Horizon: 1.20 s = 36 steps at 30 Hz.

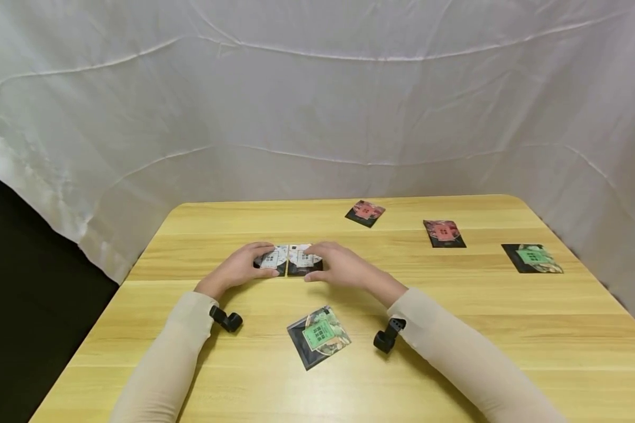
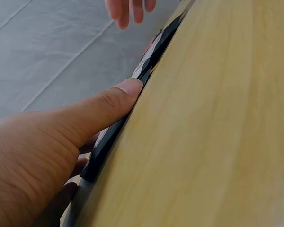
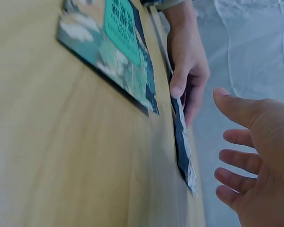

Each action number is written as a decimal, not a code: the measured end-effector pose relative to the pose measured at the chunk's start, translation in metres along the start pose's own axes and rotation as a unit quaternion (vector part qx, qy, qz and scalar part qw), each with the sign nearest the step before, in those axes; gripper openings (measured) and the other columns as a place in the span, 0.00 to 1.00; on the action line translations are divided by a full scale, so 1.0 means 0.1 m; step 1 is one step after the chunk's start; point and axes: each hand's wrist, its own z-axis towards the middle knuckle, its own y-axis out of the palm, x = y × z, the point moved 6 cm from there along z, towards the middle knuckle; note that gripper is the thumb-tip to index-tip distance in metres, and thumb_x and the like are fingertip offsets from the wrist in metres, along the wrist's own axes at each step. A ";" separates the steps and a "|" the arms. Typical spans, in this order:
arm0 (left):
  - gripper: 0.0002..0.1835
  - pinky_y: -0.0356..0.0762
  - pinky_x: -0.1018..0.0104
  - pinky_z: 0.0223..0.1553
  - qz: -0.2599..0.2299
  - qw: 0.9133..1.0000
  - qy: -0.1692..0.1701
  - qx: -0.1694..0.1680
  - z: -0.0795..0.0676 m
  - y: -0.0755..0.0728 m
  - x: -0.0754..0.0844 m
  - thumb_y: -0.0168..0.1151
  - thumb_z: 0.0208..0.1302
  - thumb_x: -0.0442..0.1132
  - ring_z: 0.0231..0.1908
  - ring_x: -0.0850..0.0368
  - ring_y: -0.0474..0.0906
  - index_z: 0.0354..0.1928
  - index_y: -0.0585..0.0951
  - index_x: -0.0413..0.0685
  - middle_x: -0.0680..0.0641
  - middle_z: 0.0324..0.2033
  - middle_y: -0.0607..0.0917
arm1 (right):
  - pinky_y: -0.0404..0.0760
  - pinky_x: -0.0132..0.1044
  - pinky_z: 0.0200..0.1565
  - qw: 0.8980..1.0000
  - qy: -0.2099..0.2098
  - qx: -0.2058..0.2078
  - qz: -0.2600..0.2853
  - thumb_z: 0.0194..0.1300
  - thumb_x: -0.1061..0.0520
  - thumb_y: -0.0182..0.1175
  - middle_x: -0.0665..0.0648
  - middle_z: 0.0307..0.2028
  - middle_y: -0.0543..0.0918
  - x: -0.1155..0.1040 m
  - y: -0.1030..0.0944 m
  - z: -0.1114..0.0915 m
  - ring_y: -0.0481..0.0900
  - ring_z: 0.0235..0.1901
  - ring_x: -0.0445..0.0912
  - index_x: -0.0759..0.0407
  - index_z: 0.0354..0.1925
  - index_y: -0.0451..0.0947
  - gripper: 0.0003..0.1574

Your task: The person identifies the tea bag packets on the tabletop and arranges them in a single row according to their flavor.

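Two flat square packets in white and black lie side by side on the wooden table, a narrow gap between them. My left hand point(image 1: 240, 266) holds the left white-and-black packet point(image 1: 281, 256), thumb on its near edge and fingers at its far side. In the left wrist view, the thumb of that hand point(image 2: 61, 127) rests on the dark edge. Over the right white-and-black packet point(image 1: 298, 262) hovers my right hand point(image 1: 343, 267), fingers spread and loosely bent. The right wrist view shows this hand point(image 3: 267, 156) apart from the packet with nothing in its grasp.
A green-labelled packet point(image 1: 319, 336) lies between my forearms, nearer to me. Towards the back are two red-labelled packets, one at centre point(image 1: 366, 212) and one farther right point(image 1: 444, 233). Another green-labelled packet point(image 1: 532, 258) lies near the right edge. A pale curtain point(image 1: 349, 117) hangs behind the table.
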 end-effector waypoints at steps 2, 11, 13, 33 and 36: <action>0.45 0.58 0.43 0.68 -0.002 1.000 0.000 0.001 0.00 0.00 0.00 0.65 0.58 0.64 0.68 0.39 0.60 0.70 0.68 0.43 0.39 0.68 0.67 | 0.57 0.50 0.70 1.000 -0.002 -0.002 0.013 0.64 0.39 0.64 0.58 0.67 0.69 -0.02 0.00 -0.05 0.62 0.69 0.54 0.56 0.70 0.67 0.42; 0.45 0.58 0.42 0.68 -0.004 1.000 -0.002 0.004 -0.02 -0.01 0.01 0.66 0.58 0.63 0.68 0.38 0.60 0.70 0.68 0.43 0.39 0.68 0.67 | 0.62 0.50 0.68 0.998 -0.014 -0.011 0.064 0.63 0.38 0.65 0.54 0.67 0.70 -0.12 0.02 -0.29 0.64 0.67 0.51 0.52 0.69 0.68 0.42; 0.45 0.58 0.42 0.68 -0.002 1.000 -0.002 0.005 -0.02 -0.02 0.02 0.67 0.58 0.63 0.68 0.38 0.60 0.70 0.68 0.43 0.39 0.68 0.67 | 0.62 0.50 0.68 0.997 -0.017 -0.018 0.074 0.62 0.37 0.65 0.53 0.67 0.69 -0.14 0.03 -0.34 0.64 0.67 0.51 0.50 0.70 0.68 0.43; 0.45 0.58 0.43 0.68 -0.002 1.000 -0.001 0.005 -0.02 -0.01 0.04 0.66 0.59 0.62 0.68 0.39 0.60 0.70 0.68 0.42 0.39 0.68 0.67 | 0.72 0.39 0.61 0.978 -0.104 -0.111 0.140 0.57 0.40 0.69 0.40 0.58 0.75 -0.31 0.19 -0.65 0.70 0.58 0.37 0.45 0.63 0.76 0.36; 0.44 0.58 0.43 0.68 0.000 1.000 0.001 0.004 -0.02 -0.01 0.03 0.66 0.59 0.62 0.68 0.39 0.60 0.71 0.68 0.42 0.39 0.69 0.67 | 0.72 0.36 0.59 0.977 -0.125 -0.116 0.130 0.57 0.41 0.70 0.39 0.55 0.76 -0.34 0.22 -0.66 0.71 0.56 0.36 0.47 0.61 0.78 0.34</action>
